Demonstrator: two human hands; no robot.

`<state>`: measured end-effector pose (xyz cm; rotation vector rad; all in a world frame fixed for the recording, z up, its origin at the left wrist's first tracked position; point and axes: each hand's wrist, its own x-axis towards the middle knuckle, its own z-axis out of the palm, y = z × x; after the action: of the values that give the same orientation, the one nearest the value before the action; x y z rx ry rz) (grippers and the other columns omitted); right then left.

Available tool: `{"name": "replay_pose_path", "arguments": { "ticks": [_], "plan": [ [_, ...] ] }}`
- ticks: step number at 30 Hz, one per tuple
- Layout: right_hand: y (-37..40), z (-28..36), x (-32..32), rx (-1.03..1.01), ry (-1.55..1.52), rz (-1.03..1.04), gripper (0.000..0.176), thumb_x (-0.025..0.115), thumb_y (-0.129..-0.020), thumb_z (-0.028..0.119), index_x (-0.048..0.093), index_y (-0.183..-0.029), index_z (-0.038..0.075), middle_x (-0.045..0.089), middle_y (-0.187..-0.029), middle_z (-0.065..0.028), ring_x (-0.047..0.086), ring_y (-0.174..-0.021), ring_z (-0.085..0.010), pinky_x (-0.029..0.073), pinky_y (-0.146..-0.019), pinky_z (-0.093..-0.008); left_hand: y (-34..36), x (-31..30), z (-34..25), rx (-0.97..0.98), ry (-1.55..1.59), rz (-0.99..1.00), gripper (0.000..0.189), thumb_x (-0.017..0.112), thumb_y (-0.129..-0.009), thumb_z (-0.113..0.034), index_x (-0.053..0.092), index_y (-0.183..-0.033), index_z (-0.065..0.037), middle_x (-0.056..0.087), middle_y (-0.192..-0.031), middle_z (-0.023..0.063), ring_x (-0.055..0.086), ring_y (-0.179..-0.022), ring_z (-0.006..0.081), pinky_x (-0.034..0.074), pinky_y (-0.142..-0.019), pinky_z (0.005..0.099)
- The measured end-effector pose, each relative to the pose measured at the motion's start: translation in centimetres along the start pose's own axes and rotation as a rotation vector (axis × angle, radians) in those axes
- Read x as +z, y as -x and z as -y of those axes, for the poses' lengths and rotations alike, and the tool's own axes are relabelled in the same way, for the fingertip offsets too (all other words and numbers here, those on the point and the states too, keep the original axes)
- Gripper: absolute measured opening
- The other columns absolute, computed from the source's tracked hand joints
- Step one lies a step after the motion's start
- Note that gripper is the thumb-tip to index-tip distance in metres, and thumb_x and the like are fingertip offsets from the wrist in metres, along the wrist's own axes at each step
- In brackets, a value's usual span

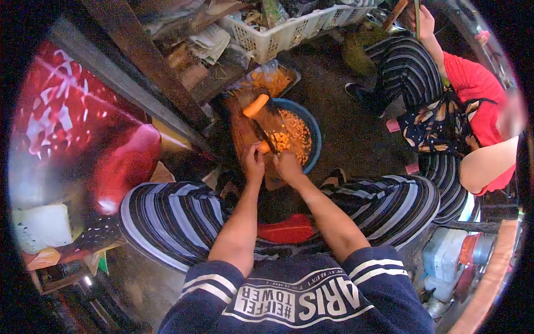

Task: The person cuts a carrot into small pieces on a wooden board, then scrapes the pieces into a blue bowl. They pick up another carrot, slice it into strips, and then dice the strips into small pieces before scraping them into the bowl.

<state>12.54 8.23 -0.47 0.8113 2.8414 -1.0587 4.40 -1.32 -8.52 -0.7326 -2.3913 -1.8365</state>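
My left hand [253, 162] is closed around a short piece of carrot [263, 147] on a brown wooden cutting board [240, 132]. My right hand [287, 166] grips a knife, its dark blade [260, 131] slanting up and left beside the carrot piece. Small orange carrot cubes [280, 139] lie just right of the blade. At the board's far end rests a longer peeled carrot [256, 106]. Against the board's right side stands a blue basin [317, 133] with many diced carrot bits in it.
Behind the board sits a tray [296, 75] with orange shreds. A white plastic crate [258, 42] full of items stands farther back. Another person in a red shirt [473, 78] sits at the right. Red patterned fabric [83, 122] and a wooden beam [150, 61] are at left.
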Motion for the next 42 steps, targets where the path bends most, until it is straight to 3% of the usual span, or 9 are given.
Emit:
{"name": "replay_pose_path", "arguments": {
  "ticks": [6, 10, 13, 16, 18, 23, 26, 34, 42],
  "plan": [
    [1.6, 1.0, -1.2, -0.088, -0.045, -0.272, 0.034, 0.052, -0.082, 0.026, 0.057, -0.083, -0.008, 0.059, -0.077, -0.0276, 0.057, -0.076, -0.0446, 0.047, -0.067, -0.048, 0.0, -0.2, -2.3, 0.009, -0.089, -0.113, 0.022, 0.054, -0.077, 0.001, 0.055, -0.099, -0.003, 0.058, -0.098, 0.0131, 0.054, -0.097, 0.0287, 0.04, -0.088, 0.0342],
    [2.0, 1.6, 0.2, 0.19, 0.059, -0.079, 0.031, 0.053, -0.082, 0.022, 0.055, -0.085, -0.008, 0.059, -0.079, -0.0274, 0.057, -0.075, -0.0448, 0.047, -0.066, -0.0488, 0.1, -1.1, -2.9, 0.047, -0.175, -0.116, 0.019, 0.056, -0.075, -0.001, 0.056, -0.094, -0.003, 0.056, -0.09, 0.0126, 0.053, -0.091, 0.0295, 0.041, -0.084, 0.0353],
    [1.3, -1.0, 3.2, 0.157, 0.095, -0.042, 0.029, 0.053, -0.081, 0.021, 0.055, -0.084, -0.008, 0.059, -0.08, -0.0269, 0.057, -0.075, -0.0449, 0.047, -0.065, -0.0492, 0.0, -1.4, -3.3, -0.008, -0.16, -0.073, 0.015, 0.054, -0.074, 0.001, 0.055, -0.089, 0.0, 0.056, -0.09, 0.0141, 0.052, -0.091, 0.0334, 0.042, -0.08, 0.0368],
    [0.5, -1.3, 2.0, -0.101, 0.074, -0.355, 0.031, 0.052, -0.082, 0.023, 0.056, -0.081, -0.007, 0.059, -0.077, -0.0267, 0.058, -0.072, -0.0446, 0.048, -0.064, -0.0491, -0.2, -1.3, -2.9, -0.01, -0.162, -0.062, 0.015, 0.055, -0.074, 0.0, 0.055, -0.089, -0.001, 0.056, -0.093, 0.0143, 0.052, -0.091, 0.0331, 0.042, -0.08, 0.0369],
    [1.5, 0.1, -0.1, 0.01, 0.002, -0.099, 0.03, 0.051, -0.082, 0.023, 0.054, -0.087, -0.007, 0.059, -0.073, -0.0257, 0.058, -0.07, -0.0443, 0.048, -0.064, -0.0486, -0.1, -1.1, -2.4, 0.008, -0.163, -0.104, 0.013, 0.056, -0.074, -0.003, 0.055, -0.087, -0.002, 0.056, -0.09, 0.0131, 0.052, -0.088, 0.0312, 0.042, -0.079, 0.0363],
    [2.3, 0.6, 2.1, 0.123, 0.078, -0.13, 0.027, 0.052, -0.082, 0.02, 0.053, -0.092, -0.005, 0.06, -0.072, -0.0252, 0.059, -0.069, -0.0429, 0.048, -0.063, -0.0486, -0.1, -1.0, -2.4, 0.077, -0.197, -0.154, 0.01, 0.058, -0.075, -0.007, 0.055, -0.083, -0.003, 0.055, -0.086, 0.0121, 0.053, -0.084, 0.0294, 0.041, -0.077, 0.036],
    [1.5, -1.4, 3.7, -0.102, 0.289, -0.241, 0.026, 0.052, -0.082, 0.02, 0.052, -0.09, -0.005, 0.059, -0.072, -0.026, 0.058, -0.068, -0.0433, 0.048, -0.063, -0.0489, 0.2, -1.4, -2.8, 0.095, -0.23, -0.125, 0.01, 0.058, -0.075, -0.007, 0.055, -0.084, -0.002, 0.055, -0.086, 0.0123, 0.053, -0.084, 0.0299, 0.042, -0.076, 0.0358],
    [3.0, 2.0, -1.9, 0.111, -0.172, 0.112, 0.03, 0.051, -0.083, 0.023, 0.049, -0.094, -0.004, 0.059, -0.074, -0.0263, 0.058, -0.071, -0.044, 0.048, -0.065, -0.0484, 0.5, -0.4, -0.4, 0.003, -0.023, -0.106, 0.017, 0.056, -0.08, -0.005, 0.053, -0.096, -0.001, 0.055, -0.093, 0.0118, 0.054, -0.089, 0.0228, 0.044, -0.079, 0.0336],
    [2.1, 0.6, 1.1, 0.096, 0.076, -0.015, 0.034, 0.052, -0.083, 0.026, 0.05, -0.096, -0.006, 0.059, -0.075, -0.0271, 0.059, -0.072, -0.0433, 0.048, -0.066, -0.0491, 0.4, -0.9, -0.8, -0.008, -0.058, -0.04, 0.015, 0.054, -0.08, -0.004, 0.053, -0.095, -0.001, 0.055, -0.093, 0.0114, 0.053, -0.09, 0.0205, 0.044, -0.075, 0.03]
  ]
}}
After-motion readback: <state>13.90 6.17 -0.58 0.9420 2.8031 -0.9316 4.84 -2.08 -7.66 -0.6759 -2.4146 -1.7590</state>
